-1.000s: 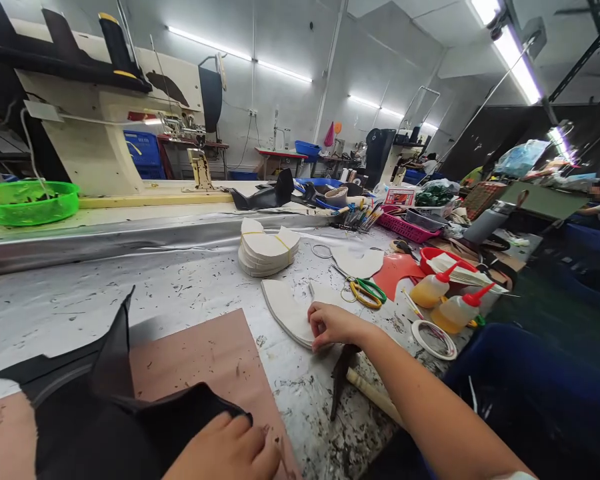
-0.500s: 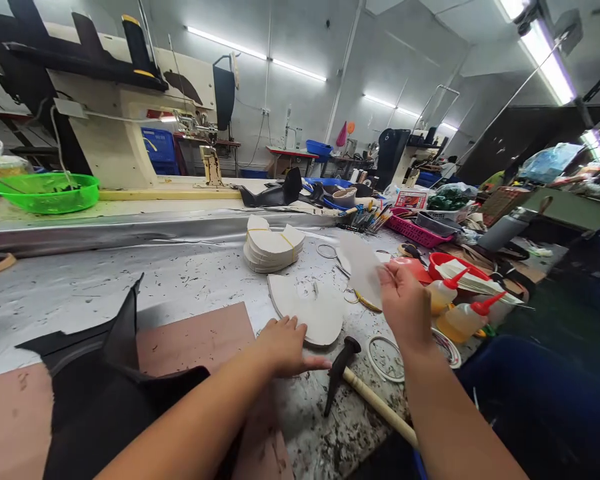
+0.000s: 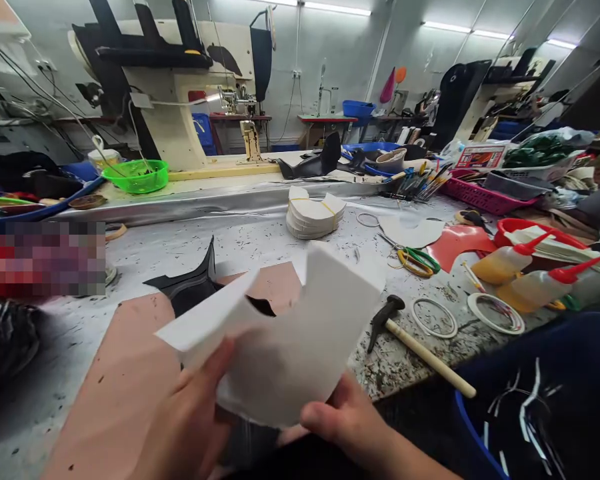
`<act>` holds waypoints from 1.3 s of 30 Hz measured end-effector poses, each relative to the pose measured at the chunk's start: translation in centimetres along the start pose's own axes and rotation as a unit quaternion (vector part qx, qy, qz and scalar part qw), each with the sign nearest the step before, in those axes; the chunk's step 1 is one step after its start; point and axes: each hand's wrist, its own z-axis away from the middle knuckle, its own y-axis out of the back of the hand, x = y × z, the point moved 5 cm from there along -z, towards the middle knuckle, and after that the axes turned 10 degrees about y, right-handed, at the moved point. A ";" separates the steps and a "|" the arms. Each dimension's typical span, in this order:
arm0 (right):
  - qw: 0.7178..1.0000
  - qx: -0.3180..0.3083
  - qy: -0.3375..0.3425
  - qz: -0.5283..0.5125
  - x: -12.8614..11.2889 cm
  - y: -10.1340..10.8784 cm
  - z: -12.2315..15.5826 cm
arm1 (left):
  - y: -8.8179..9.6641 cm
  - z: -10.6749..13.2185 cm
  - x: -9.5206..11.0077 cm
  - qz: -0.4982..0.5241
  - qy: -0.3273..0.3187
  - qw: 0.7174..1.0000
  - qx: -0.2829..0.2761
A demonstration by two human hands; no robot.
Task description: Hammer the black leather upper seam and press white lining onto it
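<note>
White foam-like cut piece (image 3: 290,333), curved with a notch in its top edge, fills the lower centre of the frame, held up above a brown board (image 3: 125,373) on the speckled worktable (image 3: 260,240). Left hand (image 3: 190,420) clamps its lower left edge, thumb on the face; right hand (image 3: 350,420) pinches the bottom edge. Black leather piece (image 3: 190,287) lies behind it. Wooden-handled hammer (image 3: 415,340) rests right of centre, near two tape rings and a banded stack of white pieces (image 3: 314,217) farther up.
</note>
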 end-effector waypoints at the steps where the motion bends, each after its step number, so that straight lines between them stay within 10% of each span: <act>1: 0.998 -0.011 -0.034 -0.050 1.0 -1.4 0.0 | 0.8 0.6 -1.6 0.025 0.047 0.999 0.005; 7: 0.978 -0.101 -0.179 0.024 5.3 -4.4 1.1 | 2.1 3.8 -10.0 0.229 0.299 0.926 0.001; 13: 0.939 -0.122 -0.187 0.261 4.0 -3.9 1.3 | 6.6 1.0 -9.6 -0.049 0.147 0.988 -0.009; 17: 0.916 -0.131 -0.182 0.332 3.5 -4.1 1.0 | 9.6 -2.0 -8.4 -0.248 -0.009 0.969 0.007; 39: 0.844 -0.178 -0.194 0.467 3.6 -4.8 0.2 | 10.0 -3.2 -9.4 -0.262 -0.054 0.963 0.041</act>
